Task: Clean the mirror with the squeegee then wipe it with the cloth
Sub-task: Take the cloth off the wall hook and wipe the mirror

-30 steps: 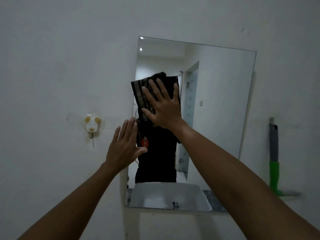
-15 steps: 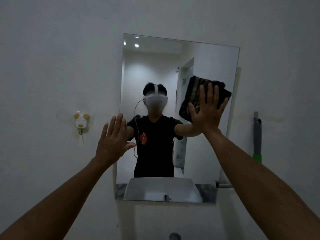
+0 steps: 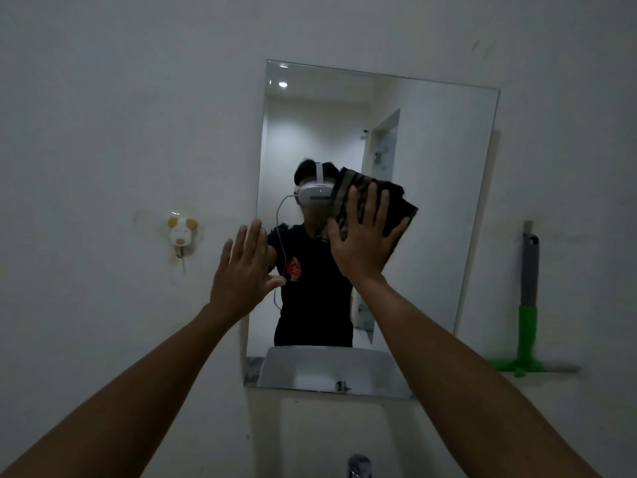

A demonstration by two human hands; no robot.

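A frameless rectangular mirror (image 3: 431, 201) hangs on the white wall. My right hand (image 3: 362, 243) presses a dark striped cloth (image 3: 396, 201) flat against the glass near the mirror's middle, fingers spread over it. My left hand (image 3: 244, 274) is flat and open against the mirror's left edge, holding nothing. The squeegee (image 3: 527, 305), with a grey and green handle, stands upright against the wall to the right of the mirror, its blade on a small ledge.
A small animal-shaped wall hook (image 3: 181, 232) is fixed to the wall left of the mirror. A tap (image 3: 358, 465) shows at the bottom edge. The mirror reflects a person in a black shirt and a white basin.
My right hand swept the cloth from the mirror's left side to its right side, then back toward the middle. My left hand stayed braced at the left edge.
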